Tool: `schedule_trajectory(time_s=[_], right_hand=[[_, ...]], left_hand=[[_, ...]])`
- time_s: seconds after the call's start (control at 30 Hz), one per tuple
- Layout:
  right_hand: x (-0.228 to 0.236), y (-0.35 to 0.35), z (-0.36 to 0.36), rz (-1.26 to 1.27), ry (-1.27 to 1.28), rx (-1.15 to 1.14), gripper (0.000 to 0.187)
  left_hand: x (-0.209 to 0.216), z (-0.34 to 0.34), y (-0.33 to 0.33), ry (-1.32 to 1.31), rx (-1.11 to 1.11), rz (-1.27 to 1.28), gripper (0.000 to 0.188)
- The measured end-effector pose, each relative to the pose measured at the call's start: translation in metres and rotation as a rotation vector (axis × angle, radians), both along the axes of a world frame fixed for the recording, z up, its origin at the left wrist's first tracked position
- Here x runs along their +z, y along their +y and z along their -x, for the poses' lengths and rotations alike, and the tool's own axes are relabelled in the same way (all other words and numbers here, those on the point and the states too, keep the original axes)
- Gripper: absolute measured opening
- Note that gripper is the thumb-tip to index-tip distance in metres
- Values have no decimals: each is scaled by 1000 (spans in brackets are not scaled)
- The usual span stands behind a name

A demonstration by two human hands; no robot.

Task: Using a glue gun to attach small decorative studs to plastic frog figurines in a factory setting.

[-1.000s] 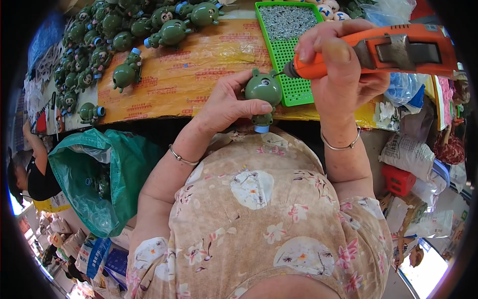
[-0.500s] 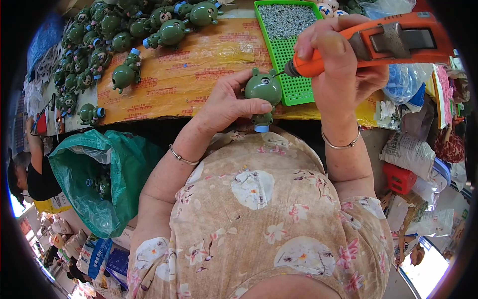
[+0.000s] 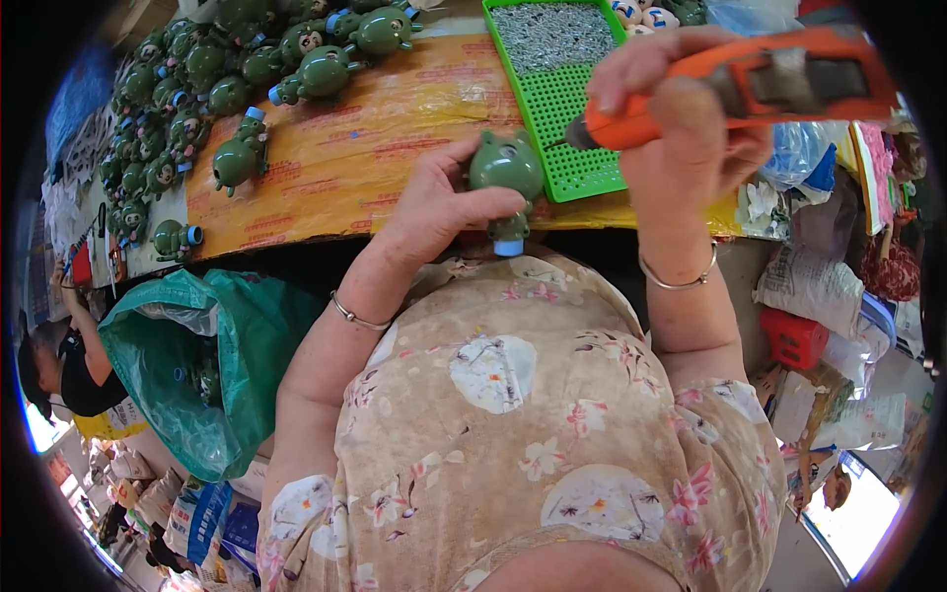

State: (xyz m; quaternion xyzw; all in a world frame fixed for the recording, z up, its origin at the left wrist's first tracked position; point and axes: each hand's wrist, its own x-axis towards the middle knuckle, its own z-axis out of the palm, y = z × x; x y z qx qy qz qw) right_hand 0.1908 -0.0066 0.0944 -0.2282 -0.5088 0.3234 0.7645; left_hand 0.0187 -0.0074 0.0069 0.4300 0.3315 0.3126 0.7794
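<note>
Bag: green plastic bag (image 3: pixel 197 365) gapes below the table edge.
Toys: finished green figures (image 3: pixel 212 89) crowd the yellow tabletop (image 3: pixel 375 158).
Left hand (image 3: pixel 434 202): fingers wrapped around a green toy (image 3: pixel 506 170).
Tray: green screw tray (image 3: pixel 562 89) just behind.
Right hand (image 3: pixel 681 128): clenched on an orange screwdriver (image 3: pixel 750 89), tip beside the toy.

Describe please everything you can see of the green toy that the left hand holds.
The toy is a round, dark green figure, plastic by its look, with small ears on top and a short neck ending in a light blue cap at the bottom. The left hand grips it from the left side, fingers over its top, and holds it above the near edge of the table, close to the body. The tip of the orange tool in the right hand is beside its upper right; contact cannot be told.
</note>
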Motion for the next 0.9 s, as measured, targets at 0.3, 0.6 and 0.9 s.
schedule_trajectory(time_s=[0.3, 0.6, 0.9], right_hand=[[-39, -7, -56, 147, -217, -270, 15], [-48, -10, -57, 91, -241, -202, 19], [-46, -11, -57, 106, -286, -272, 17]], left_hand=[[-4, -3, 5, -101, 43, 9, 62], [-6, -5, 3, -64, 60, -34, 63], [-8, -4, 4, -70, 66, -54, 61]])
